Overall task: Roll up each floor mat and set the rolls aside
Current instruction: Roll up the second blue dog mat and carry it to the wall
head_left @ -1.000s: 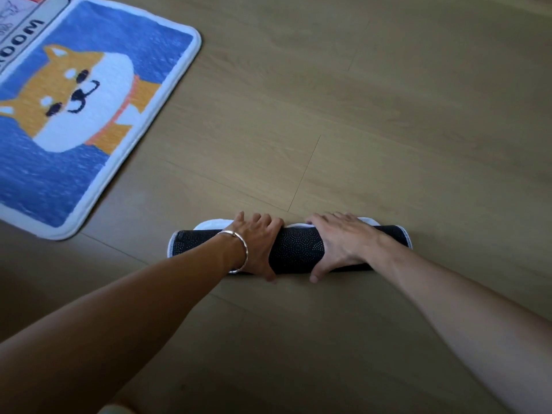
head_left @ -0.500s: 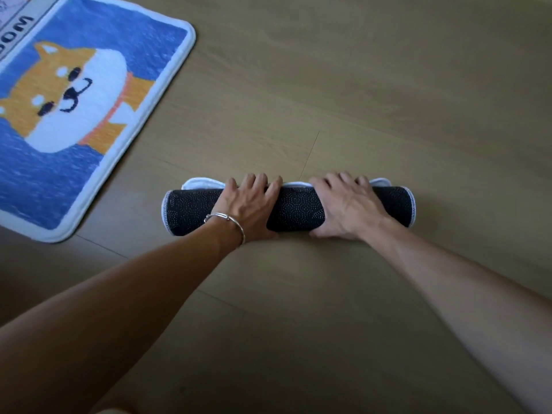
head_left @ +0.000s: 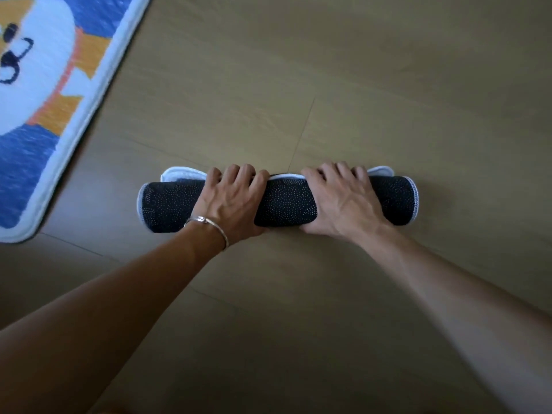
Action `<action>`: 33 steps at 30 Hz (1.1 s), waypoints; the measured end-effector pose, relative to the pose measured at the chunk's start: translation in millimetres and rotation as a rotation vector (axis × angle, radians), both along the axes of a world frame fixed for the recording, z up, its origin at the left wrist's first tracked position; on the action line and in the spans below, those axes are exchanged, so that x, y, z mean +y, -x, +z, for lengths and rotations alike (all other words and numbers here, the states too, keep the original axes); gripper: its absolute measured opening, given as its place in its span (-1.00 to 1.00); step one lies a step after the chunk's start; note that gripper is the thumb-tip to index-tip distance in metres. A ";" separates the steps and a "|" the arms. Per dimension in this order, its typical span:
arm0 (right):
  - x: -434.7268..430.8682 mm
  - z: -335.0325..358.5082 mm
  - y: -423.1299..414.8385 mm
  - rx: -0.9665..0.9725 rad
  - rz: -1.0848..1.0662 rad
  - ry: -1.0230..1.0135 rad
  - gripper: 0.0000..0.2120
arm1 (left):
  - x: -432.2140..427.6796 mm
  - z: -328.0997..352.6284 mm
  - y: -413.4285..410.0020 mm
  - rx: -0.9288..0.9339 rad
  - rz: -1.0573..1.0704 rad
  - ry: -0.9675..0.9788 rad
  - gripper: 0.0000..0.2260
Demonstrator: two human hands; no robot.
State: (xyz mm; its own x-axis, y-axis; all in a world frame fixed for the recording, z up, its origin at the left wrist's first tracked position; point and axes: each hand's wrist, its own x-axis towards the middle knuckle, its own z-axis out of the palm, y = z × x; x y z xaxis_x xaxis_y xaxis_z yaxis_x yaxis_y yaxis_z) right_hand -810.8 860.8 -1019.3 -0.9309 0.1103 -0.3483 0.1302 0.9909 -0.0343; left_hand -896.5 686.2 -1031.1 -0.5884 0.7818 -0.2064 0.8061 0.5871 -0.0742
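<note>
A rolled floor mat (head_left: 285,201) lies crosswise on the wooden floor, its black dotted underside outward and a white edge showing along its far side. My left hand (head_left: 231,201), with a silver bracelet on the wrist, grips the roll left of its middle, fingers curled over the far side. My right hand (head_left: 340,201) grips it right of the middle in the same way. A second mat (head_left: 44,115), blue with an orange and white dog, lies flat at the upper left.
Bare wooden floor (head_left: 358,85) spreads beyond the roll and to the right. The flat dog mat's white border (head_left: 86,121) runs a little left of the roll's left end.
The roll has turned over away from me and grown thicker. Both hands went with it and now wrap around it. The white strip of mat beyond the roll has shrunk.
</note>
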 end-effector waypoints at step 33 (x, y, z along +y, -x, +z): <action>82.0 815.7 -69.4 0.107 -0.154 0.044 -0.10 | 98.9 826.1 -20.8 -0.033 -0.201 -0.029 -0.18</action>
State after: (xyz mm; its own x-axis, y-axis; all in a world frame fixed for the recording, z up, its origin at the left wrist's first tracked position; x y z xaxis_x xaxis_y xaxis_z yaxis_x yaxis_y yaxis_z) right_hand -741.4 942.8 -203.7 -0.9362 0.2409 -0.2559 0.2732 0.9568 -0.0990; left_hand -875.8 785.0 -205.0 -0.4130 0.8887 -0.1990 0.9091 0.4155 -0.0311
